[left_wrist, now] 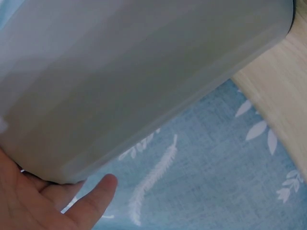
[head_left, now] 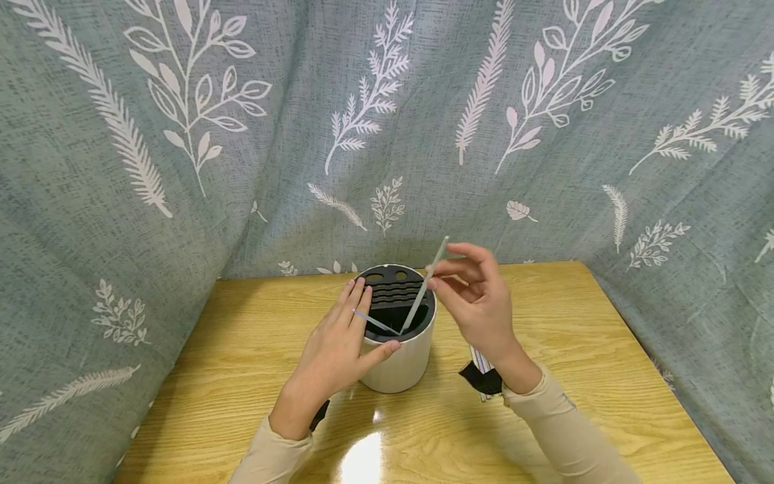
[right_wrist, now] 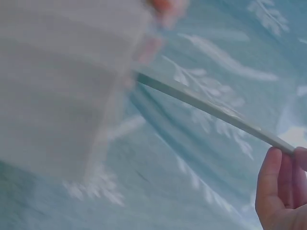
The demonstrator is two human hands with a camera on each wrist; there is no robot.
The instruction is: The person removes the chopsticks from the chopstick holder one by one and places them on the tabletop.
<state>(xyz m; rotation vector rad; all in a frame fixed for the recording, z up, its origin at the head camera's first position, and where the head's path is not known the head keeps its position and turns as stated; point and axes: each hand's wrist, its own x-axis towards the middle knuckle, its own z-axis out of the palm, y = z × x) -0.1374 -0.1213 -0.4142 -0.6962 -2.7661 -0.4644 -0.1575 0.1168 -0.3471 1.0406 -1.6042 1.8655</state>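
A white round pen holder with a black slotted top stands upright on the table. My left hand rests on its left rim, fingers straight over the top and thumb along the near edge; in the left wrist view the holder's wall fills much of the picture. My right hand pinches a slim pale green stick between thumb and fingertips. The stick slants, its lower end inside the open front compartment. A thin pale blue stick leans in that same compartment towards my left fingers.
The wooden table ends at a grey-blue leaf-print curtain behind and at both sides. Black wrist straps show below the hands. Light glares off the table's near part.
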